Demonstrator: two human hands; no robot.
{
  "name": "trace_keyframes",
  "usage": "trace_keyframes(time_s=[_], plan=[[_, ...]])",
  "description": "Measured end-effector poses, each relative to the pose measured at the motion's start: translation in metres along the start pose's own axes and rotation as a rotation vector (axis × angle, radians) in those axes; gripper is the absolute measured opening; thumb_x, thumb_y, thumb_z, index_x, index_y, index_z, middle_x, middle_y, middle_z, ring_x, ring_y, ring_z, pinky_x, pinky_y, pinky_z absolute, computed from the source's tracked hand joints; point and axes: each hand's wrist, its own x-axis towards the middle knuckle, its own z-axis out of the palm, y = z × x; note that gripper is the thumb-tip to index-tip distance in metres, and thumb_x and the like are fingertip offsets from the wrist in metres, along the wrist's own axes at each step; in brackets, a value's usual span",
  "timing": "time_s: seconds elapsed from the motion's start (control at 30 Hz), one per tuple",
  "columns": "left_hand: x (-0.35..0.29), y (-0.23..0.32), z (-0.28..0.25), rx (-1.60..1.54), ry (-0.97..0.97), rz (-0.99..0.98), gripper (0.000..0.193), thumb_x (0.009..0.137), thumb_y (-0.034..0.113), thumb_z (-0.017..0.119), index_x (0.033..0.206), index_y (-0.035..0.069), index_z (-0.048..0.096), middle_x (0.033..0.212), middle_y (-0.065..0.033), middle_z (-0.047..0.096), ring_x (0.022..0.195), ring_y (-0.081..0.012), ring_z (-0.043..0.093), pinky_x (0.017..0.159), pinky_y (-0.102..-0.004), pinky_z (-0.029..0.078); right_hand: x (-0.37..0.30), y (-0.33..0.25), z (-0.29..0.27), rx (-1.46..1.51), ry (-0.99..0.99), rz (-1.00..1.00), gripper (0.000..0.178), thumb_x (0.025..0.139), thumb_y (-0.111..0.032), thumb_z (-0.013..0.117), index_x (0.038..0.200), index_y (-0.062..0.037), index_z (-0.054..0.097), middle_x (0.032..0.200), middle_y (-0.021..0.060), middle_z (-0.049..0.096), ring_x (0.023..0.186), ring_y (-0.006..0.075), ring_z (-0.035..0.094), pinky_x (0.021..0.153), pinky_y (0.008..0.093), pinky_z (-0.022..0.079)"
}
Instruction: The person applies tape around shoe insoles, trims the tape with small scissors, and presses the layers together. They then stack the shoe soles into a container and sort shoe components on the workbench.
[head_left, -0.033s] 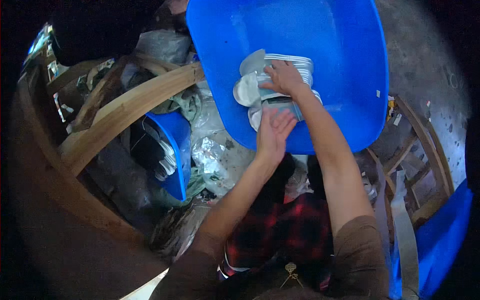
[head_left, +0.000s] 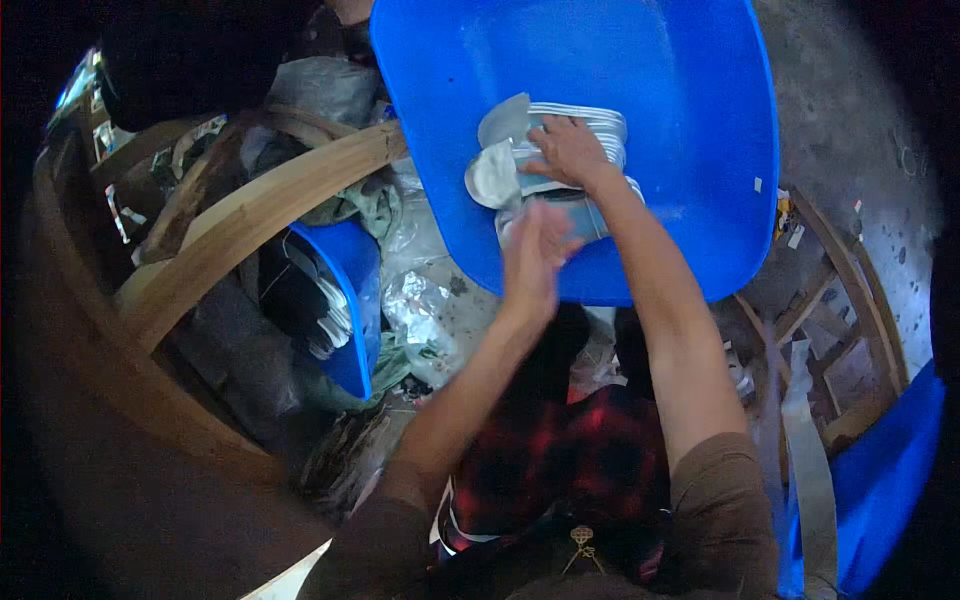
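Observation:
A wide blue tub (head_left: 690, 120) is in front of me. In its near left part lie bundles of flat, sole-shaped pieces (head_left: 590, 114), pale grey-blue with white edges, stacked closely. My right hand (head_left: 572, 152) rests on the upper bundle with its fingers spread apart. A rounded whitish end (head_left: 493, 176) sticks out to the left of that hand. Just below it lies another bundle (head_left: 588, 216), partly covered by my left hand (head_left: 538, 245). That hand is smeared by motion near the tub's near edge, so its fingers and anything in them are unclear.
Curved wooden frame pieces (head_left: 270, 205) stand at the left, with more wooden slats (head_left: 850, 300) at the right. A smaller blue container (head_left: 362, 345) holds similar white-edged pieces. Crumpled clear plastic (head_left: 415, 310) lies between it and the tub. Blue material (head_left: 890, 480) is at lower right.
My left hand has turned and its fingers have drawn in, now blurred by motion. My right hand stays on the bundle.

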Motion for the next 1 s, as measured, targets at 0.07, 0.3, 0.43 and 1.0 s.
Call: trace_keyframes(time_s=[0.07, 0.3, 0.43, 1.0], plan=[[0.035, 0.041, -0.026, 0.517, 0.047, 0.536, 0.045, 0.093, 0.04, 0.055, 0.113, -0.001, 0.056, 0.122, -0.0145, 0.055, 0.106, -0.0261, 0.055, 0.095, -0.0398, 0.042, -0.002, -0.014, -0.005, 0.114, 0.149, 0.022, 0.065, 0.087, -0.056, 0.051, 0.128, -0.0057, 0.052, 0.123, 0.0194, 0.054, 0.119, 0.0335, 0.049, 0.1, 0.0466, 0.037], [0.161, 0.108, -0.064, 1.235, -0.034, 0.319, 0.075, 0.086, 0.047, 0.061, 0.138, -0.001, 0.038, 0.145, -0.0262, 0.03, 0.138, -0.0348, 0.027, 0.109, -0.0432, 0.026, 0.005, 0.043, -0.019, 0.5, 0.262, 0.416, 0.071, 0.088, -0.063, 0.042, 0.137, -0.0119, 0.045, 0.139, 0.0156, 0.045, 0.131, 0.0331, 0.039, 0.108, 0.0492, 0.029], [0.142, 0.082, -0.067, 1.552, -0.143, 0.627, 0.069, 0.089, 0.045, 0.058, 0.135, -0.002, 0.038, 0.138, -0.0239, 0.038, 0.128, -0.033, 0.039, 0.105, -0.0411, 0.032, 0.026, 0.04, -0.017, 0.383, 0.043, 0.309, 0.07, 0.09, -0.062, 0.038, 0.141, -0.0149, 0.04, 0.143, 0.0125, 0.041, 0.133, 0.0334, 0.037, 0.108, 0.053, 0.027], [0.079, 0.009, -0.092, 0.378, 0.291, 0.221, 0.061, 0.087, 0.045, 0.062, 0.123, 0.001, 0.039, 0.118, -0.0164, 0.049, 0.103, -0.0228, 0.053, 0.077, -0.0363, 0.053, 0.038, 0.003, 0.006, 0.286, -0.407, 0.212, 0.084, 0.083, -0.076, 0.03, 0.131, -0.01, 0.053, 0.139, 0.0198, 0.043, 0.125, 0.039, 0.044, 0.102, 0.0505, 0.037]])
